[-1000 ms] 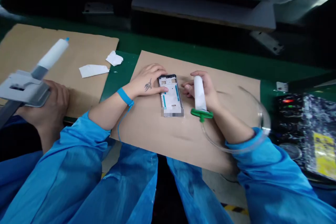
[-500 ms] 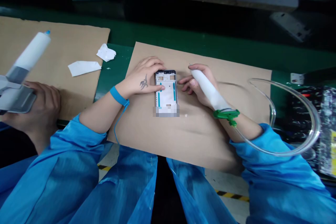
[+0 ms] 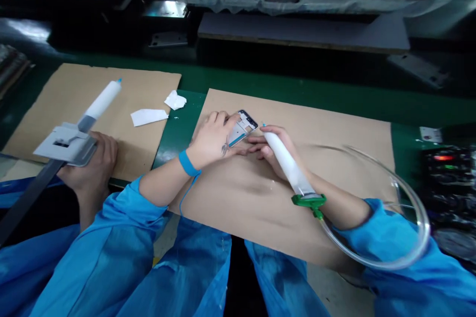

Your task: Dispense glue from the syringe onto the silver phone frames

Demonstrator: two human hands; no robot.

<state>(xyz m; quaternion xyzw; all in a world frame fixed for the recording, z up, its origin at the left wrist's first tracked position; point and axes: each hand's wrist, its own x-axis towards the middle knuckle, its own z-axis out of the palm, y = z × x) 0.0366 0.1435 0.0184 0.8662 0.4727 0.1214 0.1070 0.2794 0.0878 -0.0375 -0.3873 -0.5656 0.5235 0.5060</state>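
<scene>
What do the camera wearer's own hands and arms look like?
Bright blue sleeves end on both forearms. The left hand is ungloved, with a dark tattoo, a blue wristband and a thin blue cord. The right hand is ungloved too.

The green counter (image 3: 327, 92) carries a brown sheet (image 3: 334, 168) in the middle, another brown sheet (image 3: 137, 89) at the left, and two scraps of white paper (image 3: 148, 117) just beside each other, between the sheets' upper parts.
</scene>
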